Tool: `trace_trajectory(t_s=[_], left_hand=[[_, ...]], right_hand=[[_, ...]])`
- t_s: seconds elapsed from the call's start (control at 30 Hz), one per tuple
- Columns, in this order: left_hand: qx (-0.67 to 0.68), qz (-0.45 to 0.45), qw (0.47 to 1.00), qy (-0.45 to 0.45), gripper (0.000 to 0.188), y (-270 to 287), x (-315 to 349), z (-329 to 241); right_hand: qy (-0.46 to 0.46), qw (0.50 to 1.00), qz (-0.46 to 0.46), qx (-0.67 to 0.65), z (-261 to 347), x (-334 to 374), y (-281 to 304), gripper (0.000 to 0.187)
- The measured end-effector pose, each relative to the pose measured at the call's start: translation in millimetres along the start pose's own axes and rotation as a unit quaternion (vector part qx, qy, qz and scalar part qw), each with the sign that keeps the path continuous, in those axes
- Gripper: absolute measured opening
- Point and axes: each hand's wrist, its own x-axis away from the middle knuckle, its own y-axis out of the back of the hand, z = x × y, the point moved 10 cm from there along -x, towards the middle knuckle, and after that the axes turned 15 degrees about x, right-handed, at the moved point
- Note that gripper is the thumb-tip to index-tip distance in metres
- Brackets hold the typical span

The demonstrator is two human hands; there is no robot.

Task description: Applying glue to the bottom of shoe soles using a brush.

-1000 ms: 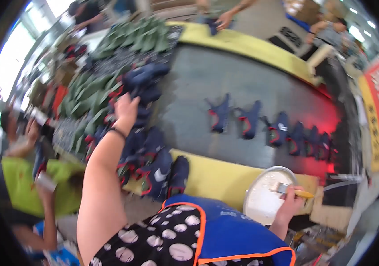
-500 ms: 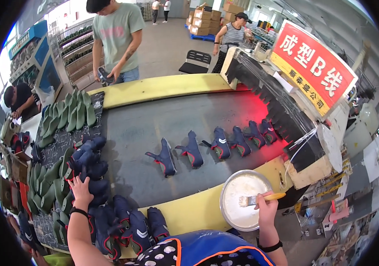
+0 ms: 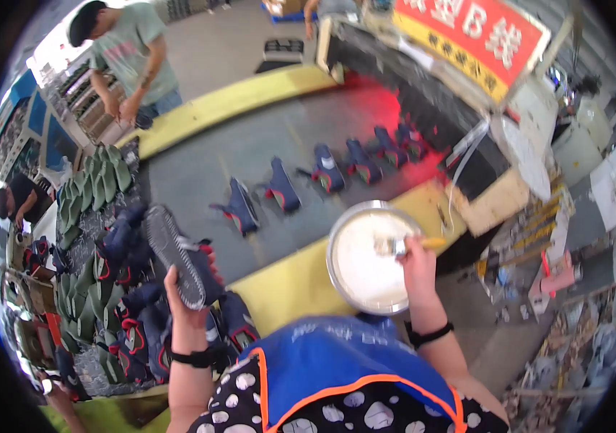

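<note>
My left hand (image 3: 187, 316) is closed around a navy shoe upper (image 3: 175, 254), lifted and tilted so its grey stitched underside shows. Thumb on one side and fingers on the other grip it. In my right hand (image 3: 419, 273) is a paintbrush (image 3: 397, 247) with a yellow handle. Its bristles are over or in the white liquid (image 3: 369, 278) of a round metal bowl (image 3: 332, 254); whether they touch it I cannot tell. More navy uppers with red trim (image 3: 151, 328) lie heaped beside and under my left hand.
A row of navy uppers (image 3: 283, 186) lies on the grey conveyor (image 3: 200, 180), leading to a red-lit machine opening (image 3: 373, 101). Green shoe lasts (image 3: 95, 180) stand at left. Yellow boards (image 3: 290, 263) edge the conveyor. A person (image 3: 133, 58) stands across it, another (image 3: 19, 198) sits far left.
My left hand has picked up an upper from the heap and brought it nearer me, underside showing. The brush stays in my right hand at the bowl. The view has shifted.
</note>
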Motion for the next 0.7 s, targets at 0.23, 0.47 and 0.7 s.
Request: trace_trajectory(t_s=[0.23,0.47,0.7], left_hand=[[-0.268,-0.040,0.937,0.218,0.067,22,11,133],[-0.415,-0.018,0.870,0.267,0.083,-1,18,184],[-0.371,0.039,0.861,0.347,0.071,-28,15,215]], right_hand=[[0.090,0.935,-0.004,0.343,-45,-37,80,0.023],[0.165,0.811,0.010,0.561,-97,-41,61,0.026],[0.181,0.893,-0.012,0.412,-42,-23,60,0.024]])
